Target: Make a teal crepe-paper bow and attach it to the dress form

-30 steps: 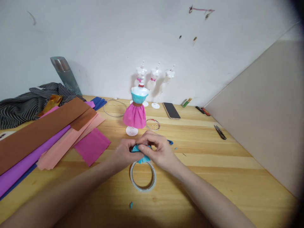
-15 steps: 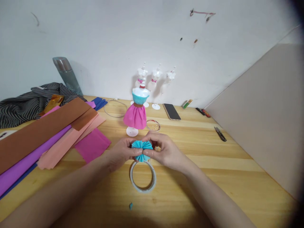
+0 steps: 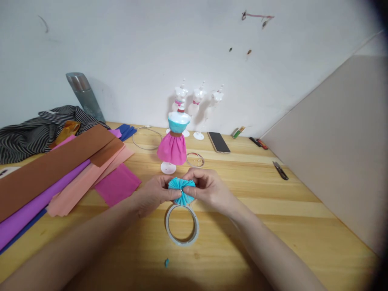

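Note:
A round, pleated turquoise paper rosette [image 3: 183, 198] is held between both hands above the wooden table. My left hand [image 3: 156, 191] pinches its left side, thumb over the front near the centre. My right hand [image 3: 209, 188] grips the right side, thumb also close to the centre; the fingertips behind the paper are hidden. Just below the hands lies a roll of tape [image 3: 197, 228]. Behind them stands a small white dress form [image 3: 178, 118] wearing a turquoise top, a brown waistband and a gathered pink skirt [image 3: 172, 148].
Crepe paper sheets, brown [image 3: 57, 163], purple, peach and pink [image 3: 119, 185], cover the left side. Three white dress forms [image 3: 198, 95] stand by the wall. A phone [image 3: 218, 142], a bracelet [image 3: 195, 160], snips [image 3: 280, 170] and a turquoise scrap [image 3: 166, 262] lie about.
My right thumb has shifted slightly up and right on the rosette, showing more of its centre. The pleats have turned or spread a little; both hands keep their hold.

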Motion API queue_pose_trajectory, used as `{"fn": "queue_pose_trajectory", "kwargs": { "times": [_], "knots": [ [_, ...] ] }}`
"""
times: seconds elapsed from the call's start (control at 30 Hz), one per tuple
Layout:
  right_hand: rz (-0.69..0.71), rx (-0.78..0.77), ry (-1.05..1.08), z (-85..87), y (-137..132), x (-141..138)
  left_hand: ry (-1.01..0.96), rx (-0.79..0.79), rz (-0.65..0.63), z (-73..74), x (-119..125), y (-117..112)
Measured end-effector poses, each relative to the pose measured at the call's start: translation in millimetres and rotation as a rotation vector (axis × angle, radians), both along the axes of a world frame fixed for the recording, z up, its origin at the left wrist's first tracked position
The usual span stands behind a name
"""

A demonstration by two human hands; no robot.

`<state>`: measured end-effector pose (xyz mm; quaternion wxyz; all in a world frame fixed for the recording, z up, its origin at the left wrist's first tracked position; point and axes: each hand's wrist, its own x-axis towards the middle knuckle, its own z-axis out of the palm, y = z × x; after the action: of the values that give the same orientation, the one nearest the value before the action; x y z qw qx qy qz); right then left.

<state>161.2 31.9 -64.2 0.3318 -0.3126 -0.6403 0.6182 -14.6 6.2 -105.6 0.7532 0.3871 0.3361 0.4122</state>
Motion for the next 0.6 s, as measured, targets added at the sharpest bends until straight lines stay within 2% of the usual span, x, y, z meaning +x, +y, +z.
{"fn": "queue_pose_trajectory", "kwargs": {
  "times": [0.2, 0.37, 0.6],
  "knots": [
    [-0.010, -0.039, 0.039, -0.3, 1.2, -2.4, 0.071, 0.143, 0.033, -5.1, -1.8, 3.5],
    [-0.007, -0.110, 0.077, -1.9, 1.6, -3.8, 0.079, 0.147, 0.036, -3.2, -1.8, 2.7],
    [-0.111, -0.080, -0.017, -4.4, 3.9, -3.5, 0.104, 0.176, 0.037, -0.1, -3.9, 4.2]
  ]
}}
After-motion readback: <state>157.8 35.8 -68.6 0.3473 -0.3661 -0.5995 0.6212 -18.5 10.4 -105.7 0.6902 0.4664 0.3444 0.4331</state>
